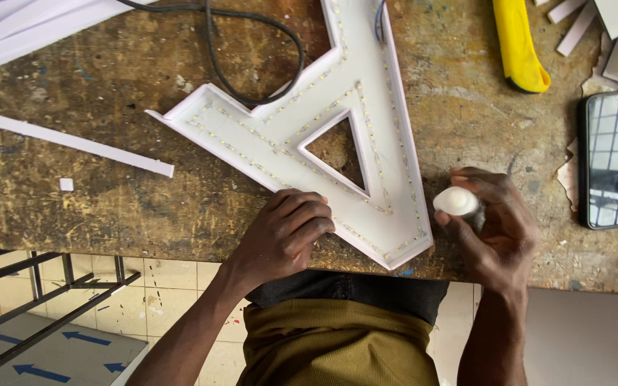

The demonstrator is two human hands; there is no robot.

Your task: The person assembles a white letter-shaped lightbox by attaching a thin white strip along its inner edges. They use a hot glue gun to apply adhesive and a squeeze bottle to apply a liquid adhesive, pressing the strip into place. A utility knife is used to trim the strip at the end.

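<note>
We press the left hand (285,232) down on the white letter shell (337,143), at the near edge of the bench (144,207). Its fingers are curled, knuckles up, and bear on the shell's lower left wall; they grip nothing.

The right hand (491,225) sits just beside the shell's near right corner, close to the bench's near edge. It is closed around a small container with a white cap (456,201); thumb and fingers wrap the body, so only the cap and a little of the dark body show. The cap points toward the shell's right wall, very near it; we cannot tell whether it touches.

The shell lies flat, open side up, and runs from the near edge toward the far edge at mid bench. A triangular opening (337,154) exposes the bench through it. Rows of small LED dots (388,107) follow the inner walls.

A black cable (252,43) loops over the far part of the bench and meets the shell's inner notch. A white strip (66,139) lies toward the left edge. A yellow tool (518,43) lies toward the far right corner, and a phone (616,157) lies face up at the right edge.
</note>
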